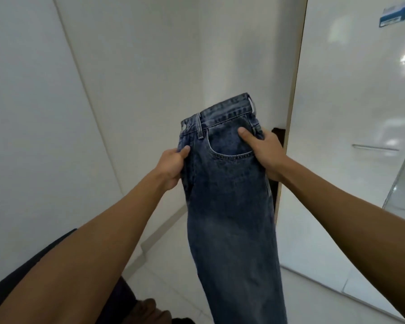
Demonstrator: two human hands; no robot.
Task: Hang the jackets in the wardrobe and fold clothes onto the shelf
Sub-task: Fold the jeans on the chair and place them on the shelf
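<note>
Jeans (229, 195) hang dead centre, out in front of the person, legs dropping toward the floor (173, 272). Left hand (172, 167) grips their left edge just below the waistband, right hand (265, 150) holds the right edge, thumb over the pocket. Behind them stands a wall (150, 66). To the right, a door (351, 101) stands beside the jeans.

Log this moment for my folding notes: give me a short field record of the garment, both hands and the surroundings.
garment: blue jeans, folded lengthwise, legs hanging down
left hand: grips the fly-side edge below the waistband
right hand: grips the pocket-side edge, thumb on the front pocket
support: held in the air, resting on nothing visible
surroundings: white wardrobe door at right, white tiled floor below
fold state: not yet folded crosswise
</note>
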